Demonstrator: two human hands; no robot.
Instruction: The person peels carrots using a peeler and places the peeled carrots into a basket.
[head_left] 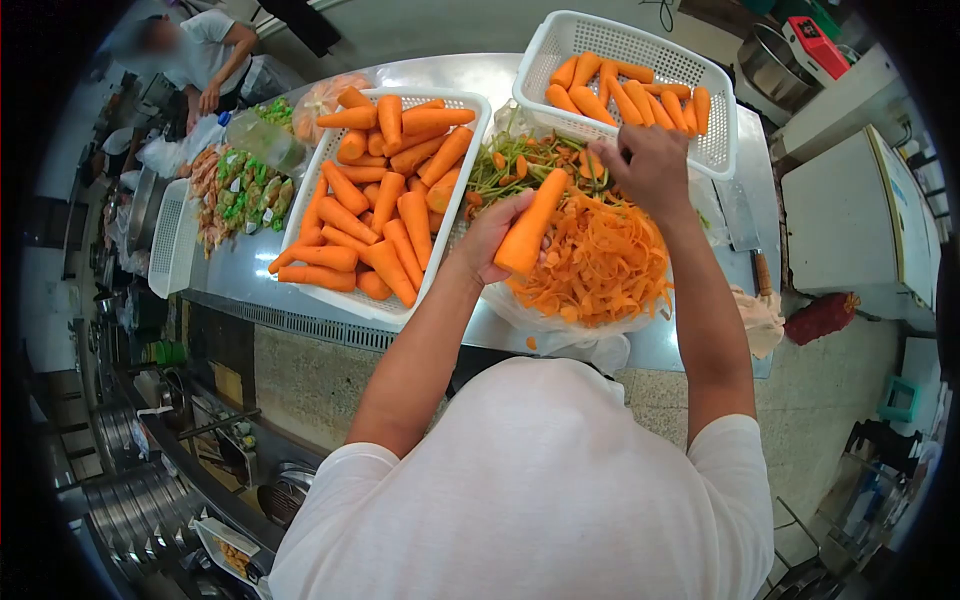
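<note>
My left hand [492, 236] is closed around an orange carrot [533, 222], tilted with its thick end toward me. My right hand [648, 172] is closed, with fingers curled down just right of the carrot's far end; what it holds, if anything, is hidden. Beneath both hands lies a heap of carrot peelings [596, 262] on clear plastic, with green carrot tops [515, 160] and cut ends behind it. To the left, a white basket [478, 118] is piled with carrots. A second white basket [540, 75] at the back right holds fewer carrots.
A cleaver-like knife [738, 215] lies on the steel table's [655, 345] right side, near a crumpled pale cloth [757, 322]. At the left are bagged vegetables [250, 195], a plastic bottle [265, 140] and another white basket [172, 240]. Another person [215, 60] stands beyond the table's left end.
</note>
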